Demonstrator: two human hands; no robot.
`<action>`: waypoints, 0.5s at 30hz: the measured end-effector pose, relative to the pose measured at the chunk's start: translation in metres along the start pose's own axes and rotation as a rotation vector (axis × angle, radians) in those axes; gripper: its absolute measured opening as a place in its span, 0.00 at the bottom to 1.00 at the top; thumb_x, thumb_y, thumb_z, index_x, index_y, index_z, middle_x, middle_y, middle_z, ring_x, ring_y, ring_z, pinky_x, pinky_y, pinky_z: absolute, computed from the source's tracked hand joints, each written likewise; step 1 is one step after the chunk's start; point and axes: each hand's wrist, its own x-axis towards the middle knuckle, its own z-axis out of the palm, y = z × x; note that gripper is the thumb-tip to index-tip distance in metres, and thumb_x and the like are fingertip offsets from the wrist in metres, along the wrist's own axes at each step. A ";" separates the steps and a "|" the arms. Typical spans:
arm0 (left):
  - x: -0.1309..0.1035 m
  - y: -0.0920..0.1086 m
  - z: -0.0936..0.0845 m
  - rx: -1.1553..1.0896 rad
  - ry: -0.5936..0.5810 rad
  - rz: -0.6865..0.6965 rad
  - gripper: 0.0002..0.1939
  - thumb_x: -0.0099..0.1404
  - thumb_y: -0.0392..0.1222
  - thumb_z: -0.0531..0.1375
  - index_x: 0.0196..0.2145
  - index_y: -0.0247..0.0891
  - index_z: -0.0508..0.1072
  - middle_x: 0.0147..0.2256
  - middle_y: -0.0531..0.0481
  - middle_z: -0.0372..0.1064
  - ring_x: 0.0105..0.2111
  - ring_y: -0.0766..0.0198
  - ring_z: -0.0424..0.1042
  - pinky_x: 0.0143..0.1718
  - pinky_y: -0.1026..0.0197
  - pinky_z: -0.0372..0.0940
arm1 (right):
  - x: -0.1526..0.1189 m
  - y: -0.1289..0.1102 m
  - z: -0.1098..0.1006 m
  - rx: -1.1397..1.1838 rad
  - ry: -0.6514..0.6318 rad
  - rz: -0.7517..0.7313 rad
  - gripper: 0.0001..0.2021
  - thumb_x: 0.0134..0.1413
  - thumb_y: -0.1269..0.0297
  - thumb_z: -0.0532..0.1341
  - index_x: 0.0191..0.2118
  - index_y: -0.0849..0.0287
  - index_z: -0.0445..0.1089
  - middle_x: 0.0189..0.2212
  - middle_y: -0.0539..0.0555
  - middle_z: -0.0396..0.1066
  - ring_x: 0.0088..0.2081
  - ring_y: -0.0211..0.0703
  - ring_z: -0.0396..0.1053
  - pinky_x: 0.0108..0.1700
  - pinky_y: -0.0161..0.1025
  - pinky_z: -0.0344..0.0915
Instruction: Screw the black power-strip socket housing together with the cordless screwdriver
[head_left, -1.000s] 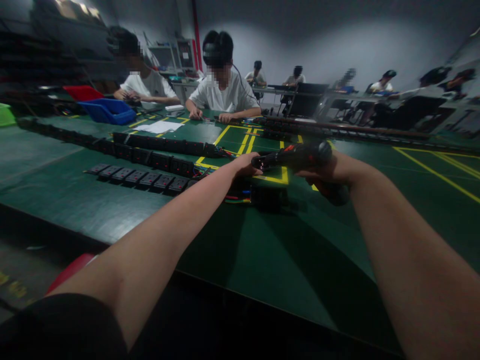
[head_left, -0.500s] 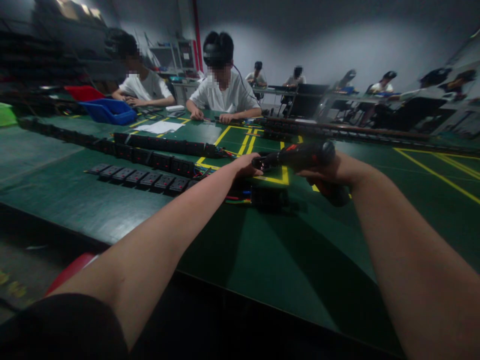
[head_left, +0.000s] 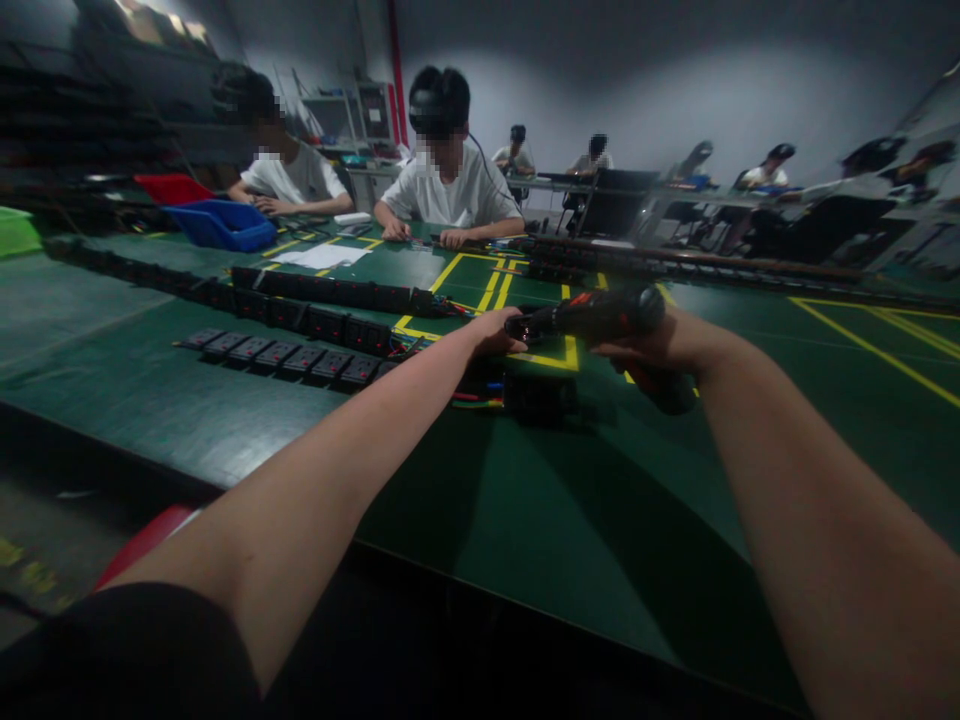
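On the dark green table mat, a black electric screwdriver is gripped by the right hand. Its tip is touched by the left hand, whose closure cannot be told; fingers could be pinched if the tool spins.

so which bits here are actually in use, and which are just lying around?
In use:
- power screwdriver, gripped by the right hand
- left hand at its tip
- black socket block with coloured wires

Lying about:
- row of socket covers
- blue bin
- white paper
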 end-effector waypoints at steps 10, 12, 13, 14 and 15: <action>-0.007 0.017 0.000 0.028 0.011 -0.073 0.43 0.56 0.39 0.80 0.68 0.46 0.76 0.61 0.44 0.83 0.62 0.44 0.79 0.70 0.46 0.71 | 0.007 0.014 -0.004 -0.060 -0.026 -0.351 0.44 0.50 0.58 0.75 0.75 0.51 0.74 0.63 0.60 0.82 0.58 0.62 0.80 0.69 0.59 0.73; -0.008 0.018 -0.001 0.030 0.010 -0.079 0.43 0.56 0.40 0.80 0.68 0.47 0.76 0.62 0.43 0.82 0.63 0.43 0.79 0.69 0.46 0.71 | 0.007 0.013 -0.003 -0.060 -0.034 -0.358 0.44 0.50 0.62 0.74 0.76 0.51 0.73 0.64 0.59 0.82 0.60 0.62 0.80 0.72 0.60 0.70; -0.009 0.019 -0.001 0.022 0.008 -0.074 0.43 0.56 0.39 0.79 0.68 0.46 0.76 0.61 0.43 0.82 0.62 0.43 0.79 0.69 0.47 0.71 | 0.007 0.013 -0.003 -0.056 -0.034 -0.360 0.44 0.50 0.63 0.74 0.76 0.50 0.73 0.64 0.59 0.82 0.61 0.63 0.80 0.73 0.60 0.69; -0.010 0.019 -0.001 0.017 0.004 -0.069 0.43 0.56 0.39 0.79 0.68 0.45 0.76 0.61 0.43 0.82 0.62 0.43 0.80 0.68 0.47 0.72 | 0.006 0.012 -0.002 -0.051 -0.032 -0.363 0.44 0.50 0.64 0.75 0.76 0.50 0.73 0.65 0.58 0.82 0.62 0.63 0.79 0.74 0.60 0.68; -0.010 0.019 -0.002 0.018 -0.001 -0.065 0.43 0.57 0.39 0.79 0.69 0.45 0.76 0.61 0.43 0.82 0.61 0.43 0.79 0.68 0.46 0.72 | 0.006 0.012 -0.002 -0.046 -0.029 -0.366 0.45 0.49 0.64 0.75 0.76 0.49 0.73 0.65 0.58 0.82 0.63 0.63 0.79 0.75 0.60 0.68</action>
